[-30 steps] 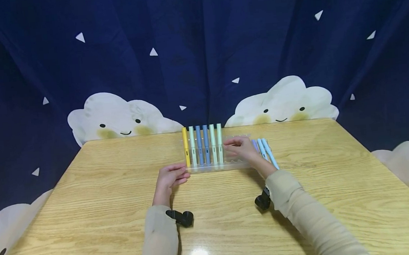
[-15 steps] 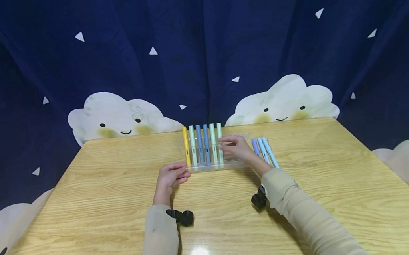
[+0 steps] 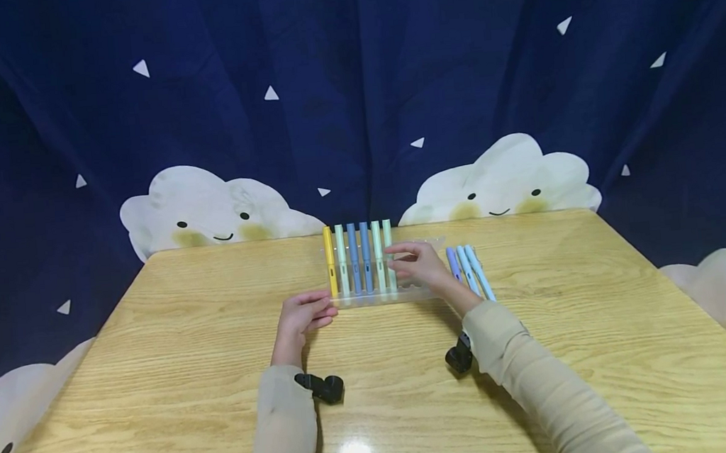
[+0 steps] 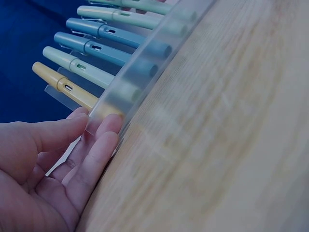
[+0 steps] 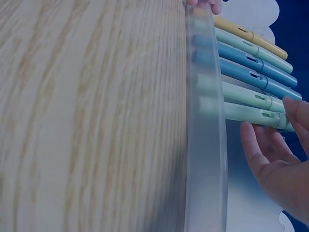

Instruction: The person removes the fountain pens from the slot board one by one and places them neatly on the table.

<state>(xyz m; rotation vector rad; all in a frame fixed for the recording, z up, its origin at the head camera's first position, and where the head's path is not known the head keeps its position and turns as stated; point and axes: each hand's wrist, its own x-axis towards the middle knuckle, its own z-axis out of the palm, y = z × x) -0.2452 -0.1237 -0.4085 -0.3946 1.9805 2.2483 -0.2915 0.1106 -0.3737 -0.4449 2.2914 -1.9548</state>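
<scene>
A clear pen rack holds a row of upright capped fountain pens: a yellow pen at the left end, then a light green pen, two blue pens and two more light green ones. My left hand grips the rack's left front corner, thumb above and fingers below, beside the yellow pen. My right hand has its thumb and fingers about the rightmost light green pen, pinching it near the cap. Part of that pen is hidden by the fingers in the head view.
A purple pen and two light blue pens lie on the wooden table right of the rack, partly behind the right forearm. A dark blue curtain with cloud prints hangs behind the table's far edge.
My right hand has moved slightly left, from beside the rightmost light green pen onto it. That pen's top has shifted a little left. My left hand stays at the rack's corner.
</scene>
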